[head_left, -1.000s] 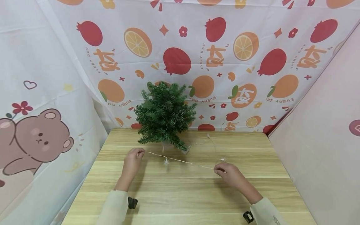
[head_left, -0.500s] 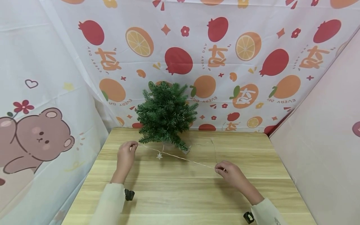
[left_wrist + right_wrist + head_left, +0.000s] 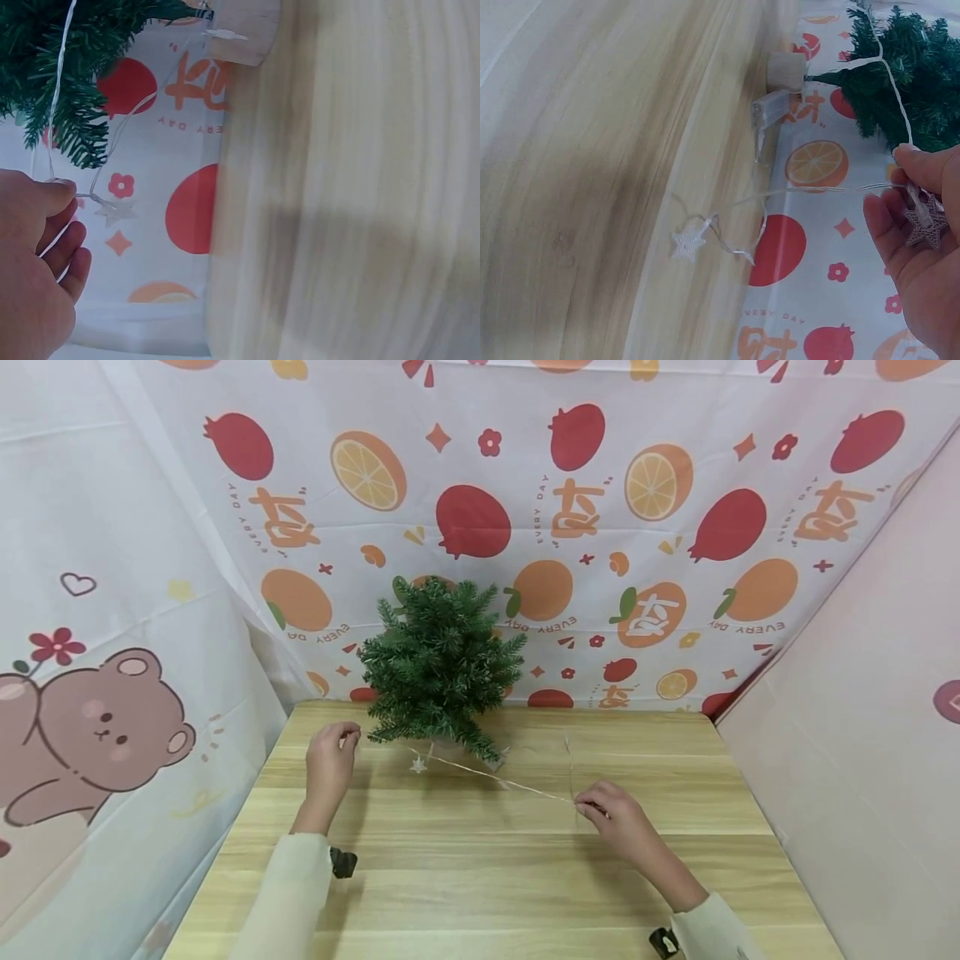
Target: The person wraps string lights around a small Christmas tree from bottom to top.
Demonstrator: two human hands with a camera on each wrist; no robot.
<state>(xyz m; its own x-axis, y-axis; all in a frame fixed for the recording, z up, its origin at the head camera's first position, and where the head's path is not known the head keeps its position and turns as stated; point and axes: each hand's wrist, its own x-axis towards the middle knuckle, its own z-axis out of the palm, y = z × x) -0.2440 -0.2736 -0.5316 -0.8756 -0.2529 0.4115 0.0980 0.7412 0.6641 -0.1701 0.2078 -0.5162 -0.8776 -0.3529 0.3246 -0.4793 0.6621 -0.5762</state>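
A small green artificial Christmas tree (image 3: 442, 668) stands on the wooden table near the back. A string of star lights (image 3: 480, 770) stretches in front of it between the two hands. My left hand (image 3: 328, 768) pinches the thin wire between thumb and forefinger, left of the tree. Close beside those fingertips hangs a clear star (image 3: 116, 212). Right and forward of the tree, my right hand (image 3: 615, 817) pinches another part of the wire. A second star (image 3: 926, 225) dangles against its fingers. The wire runs on from there to a star (image 3: 688, 241) over the table.
A clear battery box (image 3: 771, 110) lies by the tree's pale round base (image 3: 787, 73). The table (image 3: 480, 885) backs onto a fruit-print cloth (image 3: 525, 510), and a bear-print cloth (image 3: 112, 727) hangs at the left. A pale panel (image 3: 862, 710) stands at the right.
My left hand has moved left and farther back, drawing the wire and its star closer to the tree. My right hand has stayed nearly in place.
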